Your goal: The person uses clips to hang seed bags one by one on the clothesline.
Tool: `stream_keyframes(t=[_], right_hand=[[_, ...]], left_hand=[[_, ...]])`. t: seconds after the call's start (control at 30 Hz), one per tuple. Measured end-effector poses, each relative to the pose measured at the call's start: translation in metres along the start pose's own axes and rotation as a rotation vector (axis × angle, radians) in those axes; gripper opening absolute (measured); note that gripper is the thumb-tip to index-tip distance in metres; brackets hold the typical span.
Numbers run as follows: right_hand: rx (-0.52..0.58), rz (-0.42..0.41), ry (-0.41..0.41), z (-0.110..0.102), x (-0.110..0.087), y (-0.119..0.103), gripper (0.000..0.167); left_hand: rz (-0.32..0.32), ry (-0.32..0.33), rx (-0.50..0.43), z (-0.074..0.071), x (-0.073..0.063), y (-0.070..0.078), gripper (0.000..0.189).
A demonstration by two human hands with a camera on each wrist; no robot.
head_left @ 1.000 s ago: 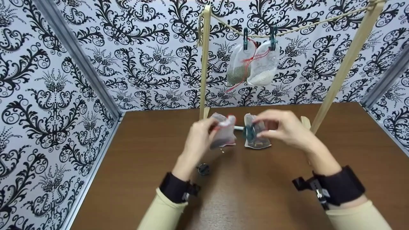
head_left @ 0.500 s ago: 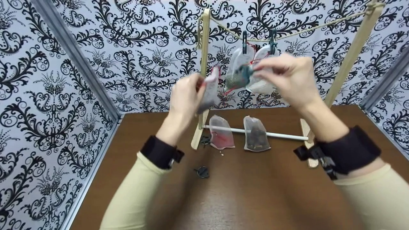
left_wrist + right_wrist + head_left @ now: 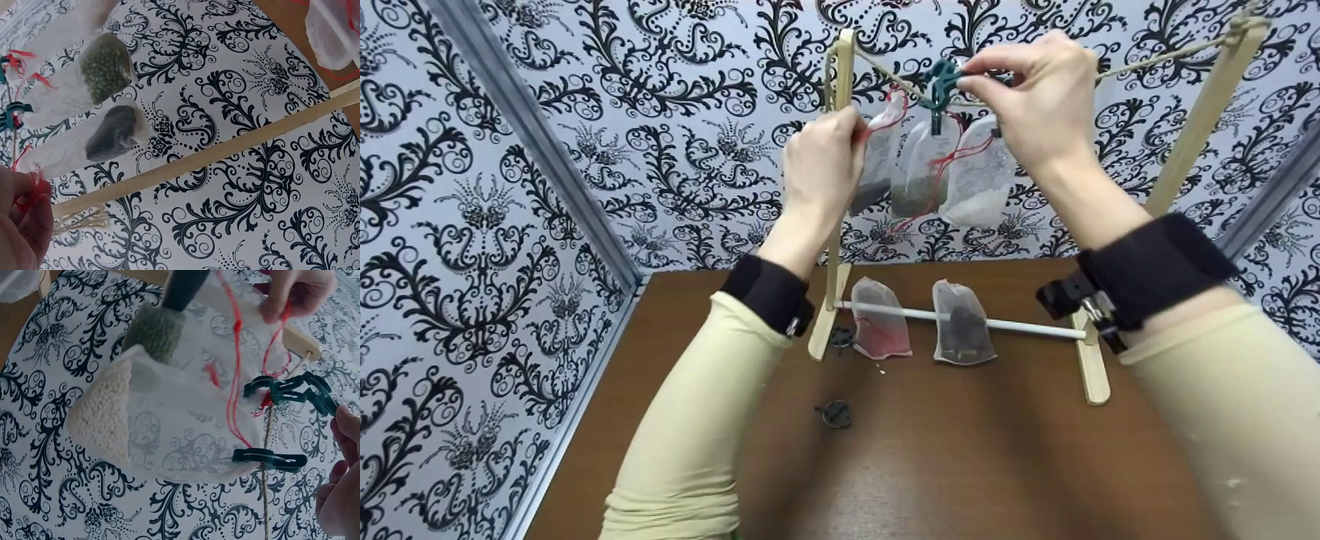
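My left hand (image 3: pixel 821 161) grips the gathered top and red string of a mesh drawstring bag (image 3: pixel 879 161) with dark contents (image 3: pixel 115 132), holding it up by the rope (image 3: pixel 1162 58). Between the thumb and fingers of my right hand (image 3: pixel 1046 105) is a dark green clothespin (image 3: pixel 322 394), close to the rope and overlapping another clothespin (image 3: pixel 270 389) in the right wrist view. Two bags hang pegged beside it: one with green beans (image 3: pixel 107 68), the other with white beans (image 3: pixel 104 416), held by its own clothespin (image 3: pixel 270 459).
A bag with pink contents (image 3: pixel 883 337) and one with dark contents (image 3: pixel 964 337) lie on the brown table (image 3: pixel 930 465). Two clothespins (image 3: pixel 835 414) lie left of them. Wooden posts (image 3: pixel 1207 112) carry the rope; a white rod (image 3: pixel 1035 327) joins their feet.
Both hands have risen from the table to the rope. My left hand has brought its bag up beside the hanging ones; my right hand has lifted the clothespin from over the dark bag.
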State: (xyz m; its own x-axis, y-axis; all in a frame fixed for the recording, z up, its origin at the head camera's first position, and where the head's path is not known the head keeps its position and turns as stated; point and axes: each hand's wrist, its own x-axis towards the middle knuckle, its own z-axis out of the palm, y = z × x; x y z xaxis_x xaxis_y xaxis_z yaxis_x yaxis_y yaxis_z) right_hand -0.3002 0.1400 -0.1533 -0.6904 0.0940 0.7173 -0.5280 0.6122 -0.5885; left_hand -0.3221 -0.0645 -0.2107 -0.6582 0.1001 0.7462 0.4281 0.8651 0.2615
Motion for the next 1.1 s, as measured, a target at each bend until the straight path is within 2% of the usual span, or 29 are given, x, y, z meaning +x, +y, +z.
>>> stream_keyframes(t=[0.27,0.5,0.63,0.8,0.97,1.03,1.1], right_hand=[[-0.073,-0.049,0.001,0.015,0.004,0.003,0.013],[-0.194,-0.177,-0.066,0.018,0.003,-0.008,0.014],[-0.249,-0.135,-0.088,0.019,0.007,-0.013,0.014],[-0.256,-0.01,-0.079,0.022,0.013,-0.018,0.015],[-0.286,0.09,-0.112,0.023,0.016,-0.02,0.021],[-0.293,0.096,-0.14,0.025,0.016,-0.019,0.022],[-0.292,0.057,-0.149,0.027,0.015,-0.018,0.021]], left_hand=[[0.01,0.015,0.112,0.004,0.012,0.006,0.018],[0.046,0.056,0.148,0.004,0.021,0.007,0.024],[0.001,0.048,0.099,0.004,0.027,0.008,0.021],[-0.087,0.053,0.034,0.004,0.03,0.007,0.015],[-0.051,0.057,0.094,0.007,0.03,0.007,0.013],[-0.034,0.065,0.099,0.009,0.031,0.006,0.014],[-0.024,0.076,0.087,0.011,0.031,0.004,0.014]])
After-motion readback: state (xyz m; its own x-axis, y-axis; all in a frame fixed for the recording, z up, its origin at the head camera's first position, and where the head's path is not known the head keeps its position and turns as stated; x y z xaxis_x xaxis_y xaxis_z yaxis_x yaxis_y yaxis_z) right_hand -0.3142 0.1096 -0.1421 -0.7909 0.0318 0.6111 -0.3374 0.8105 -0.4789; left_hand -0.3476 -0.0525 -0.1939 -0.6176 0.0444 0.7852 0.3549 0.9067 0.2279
